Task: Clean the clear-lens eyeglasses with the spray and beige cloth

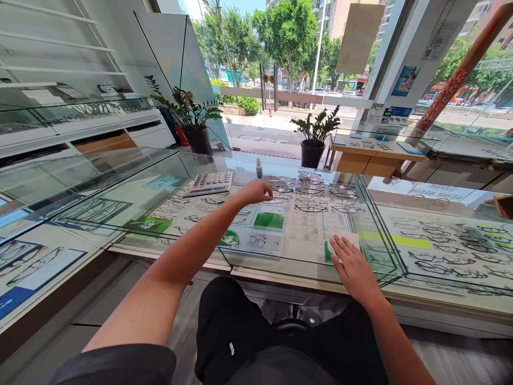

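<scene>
spectacles point(279, 202) right at the fingertips here, out toward the far side of the glass counter point(302, 256), with the left hand point(258, 191) hanging over them at the end of a long, outstretched arm. those fingers curl inward; whether they're pinching a frame or just sitting close above one, i can't tell from where i stand. on the near side, the right hand point(351, 264) lies flat, fingers stretched out and slightly fanned, pinching nothing, partly covering a pale sheet point(353, 238) with a bit of green card point(328, 251) peeking out beside it.

so where's the danger? that little spray bottle point(258, 170), for me: it stands upright just beyond the left hand, and a careless knuckle could tip it. a snagged temple might drag its neighbours too, if those rows lie loose. and if the right hand leaned hard so near the edge, the glass could take the strain, i'd guess.

the surface is all shine and reflection, so it's hard to say which frames sit on top and which underneath. a calculator point(210, 183) rests off to the left, a green pad point(269, 220) nearer in. beyond, one potted plant point(199, 140) and a second plant point(313, 152) stand by the big window, sunlit trees point(292, 32) outside.
</scene>
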Demonstrator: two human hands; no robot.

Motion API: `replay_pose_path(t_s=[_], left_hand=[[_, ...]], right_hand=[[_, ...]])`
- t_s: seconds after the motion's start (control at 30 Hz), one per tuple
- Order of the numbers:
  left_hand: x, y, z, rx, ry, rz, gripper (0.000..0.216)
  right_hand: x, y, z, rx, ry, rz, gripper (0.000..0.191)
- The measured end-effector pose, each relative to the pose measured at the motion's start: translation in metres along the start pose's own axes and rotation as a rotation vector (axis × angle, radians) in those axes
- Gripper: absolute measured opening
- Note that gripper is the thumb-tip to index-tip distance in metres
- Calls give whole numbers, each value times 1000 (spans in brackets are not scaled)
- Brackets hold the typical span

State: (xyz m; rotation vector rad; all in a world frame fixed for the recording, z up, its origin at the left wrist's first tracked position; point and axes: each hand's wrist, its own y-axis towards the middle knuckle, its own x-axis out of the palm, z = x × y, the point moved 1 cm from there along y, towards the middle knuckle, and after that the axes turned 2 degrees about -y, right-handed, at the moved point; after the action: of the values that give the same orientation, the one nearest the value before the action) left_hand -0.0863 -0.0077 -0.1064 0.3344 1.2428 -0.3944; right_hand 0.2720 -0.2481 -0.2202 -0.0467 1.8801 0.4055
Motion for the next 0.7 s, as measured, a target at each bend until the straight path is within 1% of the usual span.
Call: replay_pose_path(t_s=[0.07, 0.13, 0.2, 0.27, 0.3, 0.37, 0.5, 0.57, 0.63, 0.7], left_hand=[[-10, -3, 2, 22, -84, 16, 35], [-17, -4, 8, 44, -167, 42, 40], [-21, -1, 17, 70, -235, 68, 42], [-20, 4, 27, 101, -342, 86, 42], [-19, 7, 32, 118, -409, 93, 41], [-15, 12, 40, 156, -537, 118, 40], [1, 22, 48, 198, -703, 236, 37], [10, 25, 48, 184, -808, 314, 37], [20, 27, 46, 164, -884, 380, 38], [27, 28, 43, 147, -920, 404, 38]], right_hand=[[-8, -7, 26, 74, -46, 34, 60], [-15, -11, 43, 106, -77, 37, 66], [-19, -13, 47, 93, -105, 20, 81], [-20, -17, 41, 57, -150, 4, 94], [-20, -19, 36, 38, -178, 1, 96], [-20, -24, 28, 11, -225, 15, 89], [-30, -35, 22, -3, -246, 47, 54], [-40, -38, 24, -3, -225, 52, 40], [-50, -37, 24, -1, -190, 47, 30], [-57, -34, 23, 13, -144, 28, 24]])
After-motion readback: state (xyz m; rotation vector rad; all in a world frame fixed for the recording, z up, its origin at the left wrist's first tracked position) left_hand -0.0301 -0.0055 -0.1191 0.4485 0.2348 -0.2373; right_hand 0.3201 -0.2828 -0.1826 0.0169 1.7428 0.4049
